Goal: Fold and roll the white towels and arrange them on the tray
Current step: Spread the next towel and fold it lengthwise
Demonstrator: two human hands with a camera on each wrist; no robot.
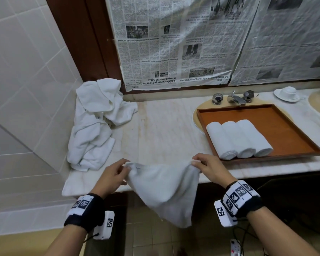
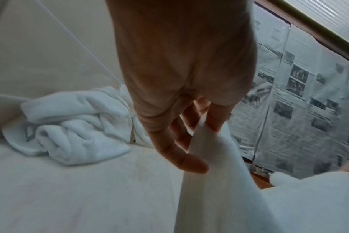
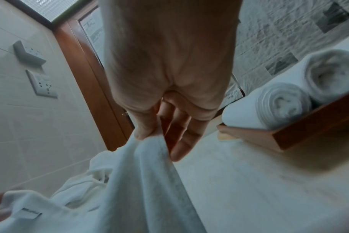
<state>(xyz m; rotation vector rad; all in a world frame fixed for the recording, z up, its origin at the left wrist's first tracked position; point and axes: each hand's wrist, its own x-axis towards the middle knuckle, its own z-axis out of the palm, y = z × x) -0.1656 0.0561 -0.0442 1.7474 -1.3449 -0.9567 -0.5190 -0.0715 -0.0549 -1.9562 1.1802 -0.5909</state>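
Hands are pinching a white towel at lower centre: left hand and right hand gripping its top corners. Its top edge is running left-right, its body hanging down.

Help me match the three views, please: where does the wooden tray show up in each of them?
Head: the wooden tray lies right of centre on the counter, holding three rolled towels.
Left wrist: only an orange-brown sliver at lower right, probably the tray.
Right wrist: its corner sits at the right edge.
Shared landmark: the newspaper on the wall.
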